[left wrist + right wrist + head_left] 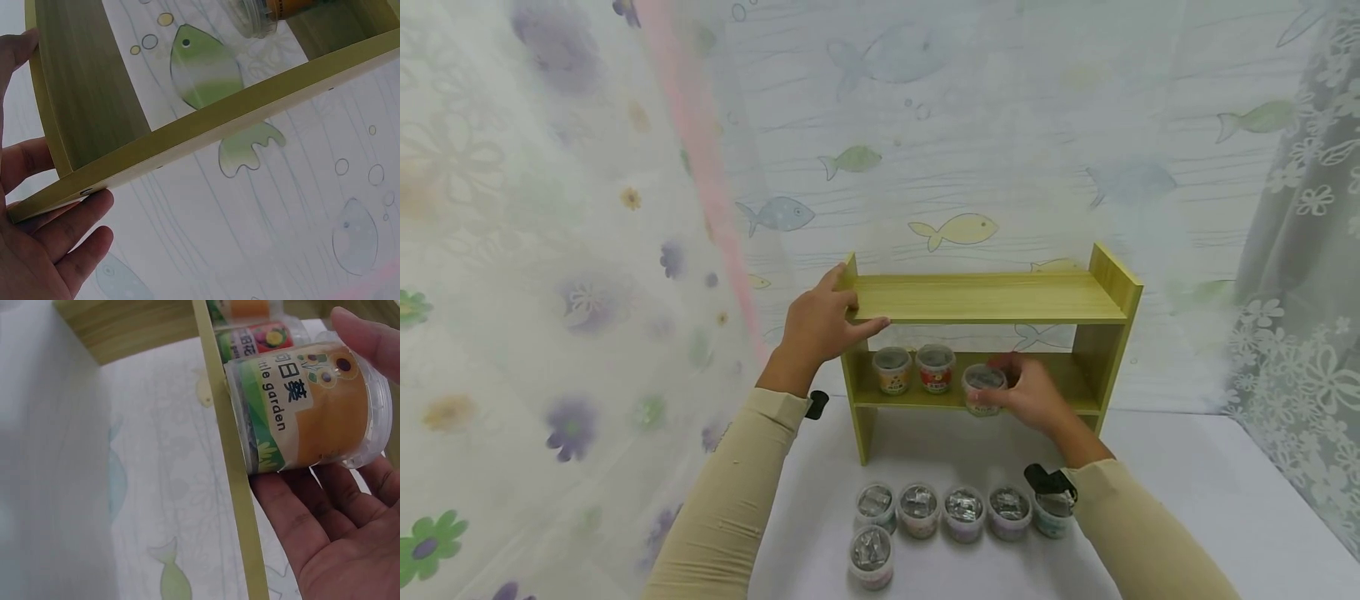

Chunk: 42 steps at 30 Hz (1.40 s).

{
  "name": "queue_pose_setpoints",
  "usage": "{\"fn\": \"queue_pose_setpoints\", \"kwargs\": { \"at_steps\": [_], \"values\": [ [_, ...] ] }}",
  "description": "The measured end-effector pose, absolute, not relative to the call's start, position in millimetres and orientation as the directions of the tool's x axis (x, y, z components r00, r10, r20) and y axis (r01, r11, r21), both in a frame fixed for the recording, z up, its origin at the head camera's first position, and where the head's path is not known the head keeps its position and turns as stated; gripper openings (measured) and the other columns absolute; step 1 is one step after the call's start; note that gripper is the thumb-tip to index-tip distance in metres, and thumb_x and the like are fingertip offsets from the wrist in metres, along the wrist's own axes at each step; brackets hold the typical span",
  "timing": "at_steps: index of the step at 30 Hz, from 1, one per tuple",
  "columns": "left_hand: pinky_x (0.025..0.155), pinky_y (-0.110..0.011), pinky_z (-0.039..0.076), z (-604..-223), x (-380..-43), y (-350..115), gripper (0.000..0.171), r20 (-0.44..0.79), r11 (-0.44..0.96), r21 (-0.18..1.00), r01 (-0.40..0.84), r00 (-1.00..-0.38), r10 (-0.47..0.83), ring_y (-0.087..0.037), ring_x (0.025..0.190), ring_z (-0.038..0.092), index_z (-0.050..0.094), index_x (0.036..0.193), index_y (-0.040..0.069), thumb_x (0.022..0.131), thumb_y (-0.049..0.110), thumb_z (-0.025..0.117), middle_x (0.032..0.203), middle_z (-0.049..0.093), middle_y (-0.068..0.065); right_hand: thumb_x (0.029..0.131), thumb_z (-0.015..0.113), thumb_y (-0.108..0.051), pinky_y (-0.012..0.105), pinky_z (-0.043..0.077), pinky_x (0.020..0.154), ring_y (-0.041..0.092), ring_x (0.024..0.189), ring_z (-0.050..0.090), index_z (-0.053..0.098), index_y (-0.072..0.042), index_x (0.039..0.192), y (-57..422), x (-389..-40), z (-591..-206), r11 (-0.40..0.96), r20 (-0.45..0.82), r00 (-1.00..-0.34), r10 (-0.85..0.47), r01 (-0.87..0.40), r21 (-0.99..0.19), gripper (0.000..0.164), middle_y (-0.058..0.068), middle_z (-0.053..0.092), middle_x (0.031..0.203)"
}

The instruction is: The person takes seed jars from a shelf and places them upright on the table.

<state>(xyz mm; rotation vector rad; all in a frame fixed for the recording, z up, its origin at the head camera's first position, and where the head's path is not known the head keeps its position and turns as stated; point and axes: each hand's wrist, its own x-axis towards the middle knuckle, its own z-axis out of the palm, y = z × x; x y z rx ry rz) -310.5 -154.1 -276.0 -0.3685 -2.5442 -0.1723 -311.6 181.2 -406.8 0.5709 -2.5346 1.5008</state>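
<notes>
My right hand (1036,396) holds a clear plastic cup (983,377) between thumb and fingers at the front edge of the middle shelf board. In the right wrist view the cup (325,409) has an orange label with sunflowers and "little garden" on it, and its end overlaps the board's edge. My left hand (822,327) grips the upper left corner of a yellow-green wooden shelf (977,300). The left wrist view shows its fingers (84,250) around that corner. Left of the held cup stand an orange-labelled cup (893,371) and a red-labelled cup (936,369).
On the white table in front of the shelf stand several similar cups in a row, among them one at the left (876,502) and one at centre (964,510). A single cup (872,554) sits nearer me. Patterned curtain (1000,125) hangs behind the shelf.
</notes>
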Motion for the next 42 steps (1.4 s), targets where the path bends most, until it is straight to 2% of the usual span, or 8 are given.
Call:
{"fn": "queue_pose_setpoints", "kwargs": {
  "at_steps": [5, 12, 16, 21, 29, 37, 42],
  "values": [
    [0.054, -0.033, 0.046, -279.4, -309.9, -155.0, 0.062, 0.538, 0.952, 0.047, 0.302, -0.811, 0.231, -0.028, 0.074, 0.066, 0.073, 0.088, 0.019, 0.084, 0.08, 0.063, 0.164, 0.04, -0.011, 0.08, 0.091, -0.032, 0.034, 0.056, 0.076, 0.024, 0.094, 0.065, 0.06, 0.005, 0.132, 178.7, -305.7, -410.5, 0.421, 0.281, -0.928, -0.246, -0.363, -0.831, 0.071, 0.019, 0.069, 0.113],
    [0.055, -0.033, 0.048, -282.2, -309.1, -156.4, 0.061, 0.549, 0.95, 0.053, 0.307, -0.804, 0.229, -0.028, 0.079, 0.069, 0.074, 0.088, 0.017, 0.084, 0.078, 0.066, 0.163, 0.042, -0.012, 0.078, 0.092, -0.035, 0.035, 0.056, 0.077, 0.026, 0.097, 0.066, 0.06, 0.003, 0.131, 173.6, -298.0, -411.3, 0.421, 0.25, -0.939, -0.236, -0.33, -0.845, 0.073, 0.018, 0.069, 0.114],
    [0.055, -0.034, 0.048, -282.9, -308.1, -156.2, 0.061, 0.547, 0.95, 0.048, 0.309, -0.804, 0.233, -0.028, 0.075, 0.068, 0.074, 0.088, 0.017, 0.084, 0.078, 0.066, 0.163, 0.042, -0.012, 0.078, 0.091, -0.035, 0.034, 0.056, 0.079, 0.027, 0.1, 0.066, 0.06, 0.004, 0.132, 171.7, -293.5, -411.2, 0.428, 0.242, -0.942, -0.234, -0.323, -0.844, 0.073, 0.019, 0.068, 0.116],
    [0.058, -0.035, 0.051, -283.4, -307.2, -155.4, 0.061, 0.538, 0.947, 0.061, 0.315, -0.81, 0.234, -0.03, 0.082, 0.07, 0.073, 0.089, 0.016, 0.084, 0.077, 0.066, 0.163, 0.041, -0.012, 0.077, 0.092, -0.034, 0.033, 0.055, 0.081, 0.027, 0.102, 0.066, 0.061, 0.003, 0.13, 170.5, -287.7, -412.8, 0.433, 0.25, -0.94, -0.233, -0.33, -0.839, 0.071, 0.018, 0.069, 0.116],
    [0.059, -0.035, 0.051, -286.6, -308.0, -155.6, 0.062, 0.536, 0.947, 0.062, 0.315, -0.811, 0.235, -0.03, 0.083, 0.07, 0.073, 0.089, 0.017, 0.084, 0.079, 0.065, 0.164, 0.041, -0.011, 0.075, 0.095, -0.034, 0.037, 0.055, 0.084, 0.025, 0.104, 0.065, 0.064, -0.006, 0.127, 164.1, -271.6, -418.7, 0.398, 0.255, -0.93, -0.267, -0.347, -0.849, 0.067, 0.012, 0.07, 0.117],
    [0.056, -0.034, 0.05, -284.1, -310.7, -155.1, 0.062, 0.531, 0.948, 0.025, 0.316, -0.808, 0.255, -0.027, 0.075, 0.067, 0.073, 0.087, 0.018, 0.085, 0.079, 0.062, 0.164, 0.041, -0.012, 0.075, 0.095, -0.029, 0.032, 0.058, 0.079, 0.023, 0.103, 0.067, 0.063, -0.007, 0.128, 156.1, -252.3, -424.6, 0.322, 0.232, -0.915, -0.331, -0.341, -0.883, 0.066, 0.012, 0.069, 0.119],
    [0.057, -0.036, 0.05, -275.1, -311.5, -156.1, 0.06, 0.549, 0.95, 0.01, 0.313, -0.796, 0.256, -0.03, 0.077, 0.067, 0.072, 0.084, 0.019, 0.085, 0.078, 0.064, 0.162, 0.043, -0.012, 0.074, 0.096, -0.032, 0.034, 0.059, 0.081, 0.023, 0.105, 0.067, 0.063, -0.013, 0.128, 147.3, -244.1, -424.4, 0.308, 0.229, -0.9, -0.372, -0.353, -0.883, 0.066, 0.007, 0.069, 0.117]
  ]
}}
